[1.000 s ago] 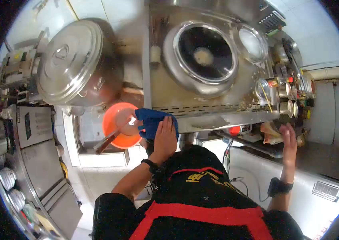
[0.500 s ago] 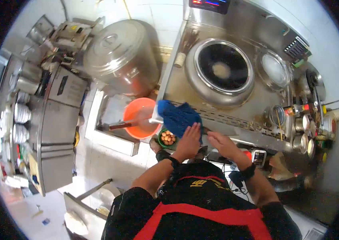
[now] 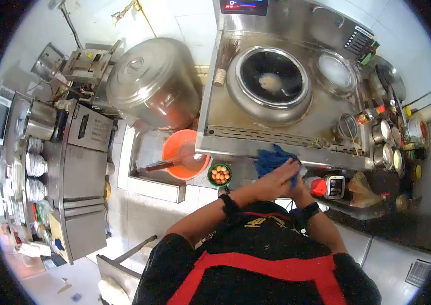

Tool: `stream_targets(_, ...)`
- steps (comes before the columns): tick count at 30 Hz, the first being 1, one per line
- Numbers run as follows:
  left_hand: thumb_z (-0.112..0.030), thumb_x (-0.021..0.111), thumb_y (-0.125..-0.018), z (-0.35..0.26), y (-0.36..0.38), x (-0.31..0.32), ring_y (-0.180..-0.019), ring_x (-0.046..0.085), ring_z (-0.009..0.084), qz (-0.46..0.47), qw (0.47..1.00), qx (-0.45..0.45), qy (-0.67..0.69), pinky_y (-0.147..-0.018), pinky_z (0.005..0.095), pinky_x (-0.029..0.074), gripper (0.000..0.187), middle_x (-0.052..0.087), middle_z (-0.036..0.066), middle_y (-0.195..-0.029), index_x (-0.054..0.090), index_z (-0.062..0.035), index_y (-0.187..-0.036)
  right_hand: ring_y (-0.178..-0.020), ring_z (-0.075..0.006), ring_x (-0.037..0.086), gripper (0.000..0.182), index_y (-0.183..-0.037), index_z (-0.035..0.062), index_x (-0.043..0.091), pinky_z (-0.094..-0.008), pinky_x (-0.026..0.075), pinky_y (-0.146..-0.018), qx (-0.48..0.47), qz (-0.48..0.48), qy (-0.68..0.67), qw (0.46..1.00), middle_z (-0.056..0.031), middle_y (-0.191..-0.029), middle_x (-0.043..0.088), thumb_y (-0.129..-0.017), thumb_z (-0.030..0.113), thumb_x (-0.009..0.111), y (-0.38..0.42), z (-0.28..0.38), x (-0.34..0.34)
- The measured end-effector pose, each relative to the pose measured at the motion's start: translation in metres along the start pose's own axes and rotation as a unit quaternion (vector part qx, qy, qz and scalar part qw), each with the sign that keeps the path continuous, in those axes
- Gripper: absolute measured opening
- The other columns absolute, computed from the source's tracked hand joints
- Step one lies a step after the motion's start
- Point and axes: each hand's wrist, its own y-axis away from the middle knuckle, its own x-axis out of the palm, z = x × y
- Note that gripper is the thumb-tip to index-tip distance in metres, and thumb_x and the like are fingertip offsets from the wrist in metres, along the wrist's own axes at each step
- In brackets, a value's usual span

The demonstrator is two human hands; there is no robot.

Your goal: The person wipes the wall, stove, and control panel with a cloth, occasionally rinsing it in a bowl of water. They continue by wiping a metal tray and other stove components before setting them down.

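Note:
A crumpled blue cloth lies against the front edge of the steel stove. Both of my hands are close together at the cloth. My left hand rests on its lower right part, the fingers pointing up and to the right. Just to the right, my right hand is partly hidden behind the left one, and its fingers cannot be made out clearly. Below and left of the cloth stands a green basket of brown eggs.
A wok sits on the stove, with a bamboo brush at its left. Seasoning containers line the right side. An orange bucket stands near a large lidded pot. A red-lidded jar is right of my hands.
Both hands and the blue cloth have moved right along the stove's front edge. The cloth is more bunched up, and the hands are closer together. The view has shifted slightly.

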Motion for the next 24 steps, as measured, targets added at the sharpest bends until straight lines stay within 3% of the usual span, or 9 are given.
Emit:
stream_targets(4, -0.024, 0.064, -0.092, 0.017, -0.002, -0.006, -0.112, 0.063, 0.0395, -0.012, 0.975, 0.223, 0.001, -0.098, 0.0484, 0.05, 0.049, 0.065, 0.025, -0.122, 0.056, -0.0055, -0.136, -0.114, -0.027, 0.062, 0.041, -0.124, 0.0088, 0.064, -0.0393, 0.047, -0.099, -0.157, 0.007, 0.049, 0.986, -0.0112, -0.123, 0.067, -0.089, 0.027, 0.051, 0.021, 0.012, 0.0)
stream_targets(6, -0.032, 0.057, -0.096, 0.033, 0.017, -0.047, -0.116, 0.061, 0.041, -0.055, 0.998, -0.027, -0.034, -0.101, 0.0491, 0.048, 0.041, 0.06, 0.028, -0.129, 0.065, -0.0009, -0.122, -0.115, -0.0267, 0.062, 0.04, -0.123, 0.0095, 0.064, -0.0389, 0.047, -0.101, -0.235, -0.006, 0.135, 0.963, -0.0109, -0.124, 0.067, -0.085, 0.02, 0.054, 0.038, 0.021, 0.005)
stream_targets(9, -0.024, 0.054, -0.095, 0.117, 0.066, -0.098, -0.126, 0.051, 0.0375, 0.011, 0.864, -0.183, -0.469, -0.107, 0.0466, 0.039, 0.032, 0.06, 0.024, -0.127, 0.071, -0.0044, -0.113, -0.118, -0.0262, 0.061, 0.044, -0.122, 0.0107, 0.065, -0.0383, 0.045, -0.104, -0.343, -0.046, 0.359, 0.867, -0.0105, -0.125, 0.067, -0.079, 0.009, 0.059, 0.063, 0.033, 0.012)
stream_targets(15, -0.025, 0.053, -0.092, 0.263, 0.091, -0.102, -0.134, 0.043, 0.0418, -0.148, 0.805, -0.065, -0.571, -0.112, 0.0487, 0.034, 0.04, 0.051, 0.028, -0.136, 0.068, 0.0083, -0.108, -0.101, -0.0247, 0.064, 0.029, -0.113, 0.0064, 0.066, -0.034, 0.05, -0.091, -0.385, -0.13, 0.619, 0.672, -0.0083, -0.11, 0.07, -0.084, 0.008, 0.06, 0.102, 0.034, -0.01)
stream_targets(16, -0.024, 0.052, -0.093, 0.257, 0.074, -0.12, -0.135, 0.042, 0.0415, -0.056, 0.806, -0.08, -0.584, -0.114, 0.0493, 0.032, 0.04, 0.052, 0.027, -0.135, 0.066, 0.0093, -0.111, -0.094, -0.0224, 0.063, 0.025, -0.111, 0.006, 0.066, -0.0324, 0.051, -0.085, -0.316, -0.031, 0.266, 0.91, -0.0072, -0.106, 0.069, -0.088, 0.013, 0.059, 0.1, 0.029, -0.03)
stream_targets(17, -0.023, 0.051, -0.093, 0.25, 0.057, -0.139, -0.136, 0.042, 0.0412, 0.037, 0.805, -0.09, -0.586, -0.115, 0.0498, 0.031, 0.041, 0.053, 0.027, -0.134, 0.064, 0.0104, -0.114, -0.087, -0.0202, 0.062, 0.022, -0.11, 0.0056, 0.065, -0.0309, 0.052, -0.079, -0.187, 0.074, -0.139, 0.97, -0.0061, -0.102, 0.068, -0.093, 0.019, 0.059, 0.095, 0.027, -0.044)
stream_targets(19, -0.022, 0.05, -0.094, 0.198, 0.031, -0.178, -0.135, 0.043, 0.0408, 0.161, 0.77, -0.13, -0.603, -0.116, 0.051, 0.03, 0.042, 0.056, 0.025, -0.132, 0.063, 0.0109, -0.117, -0.083, -0.0191, 0.061, 0.021, -0.107, 0.0062, 0.065, -0.0308, 0.051, -0.074, -0.181, 0.081, -0.132, 0.971, -0.006, -0.099, 0.066, -0.095, 0.022, 0.057, 0.087, 0.029, -0.056)
stream_targets(21, -0.021, 0.051, -0.094, 0.176, 0.023, -0.199, -0.116, 0.057, 0.0393, -0.339, 0.732, 0.077, -0.586, -0.102, 0.0514, 0.042, 0.032, 0.064, 0.022, -0.114, 0.068, 0.0041, -0.105, -0.079, -0.0181, 0.059, 0.022, -0.105, 0.0068, 0.065, -0.0306, 0.051, -0.069, -0.176, 0.083, -0.133, 0.972, -0.0059, -0.095, 0.065, -0.098, 0.025, 0.055, 0.089, 0.031, -0.047)
stream_targets(24, -0.022, 0.056, -0.091, 0.153, 0.012, -0.194, -0.097, 0.063, 0.0399, -0.37, 0.846, -0.11, -0.368, -0.086, 0.0525, 0.05, 0.024, 0.065, 0.021, -0.099, 0.068, -0.0017, -0.094, -0.086, -0.0205, 0.064, 0.034, -0.117, 0.0018, 0.063, -0.0312, 0.053, -0.072, -0.316, -0.062, 0.419, 0.849, -0.0103, -0.105, 0.068, -0.1, 0.028, 0.048, 0.1, 0.035, -0.024)
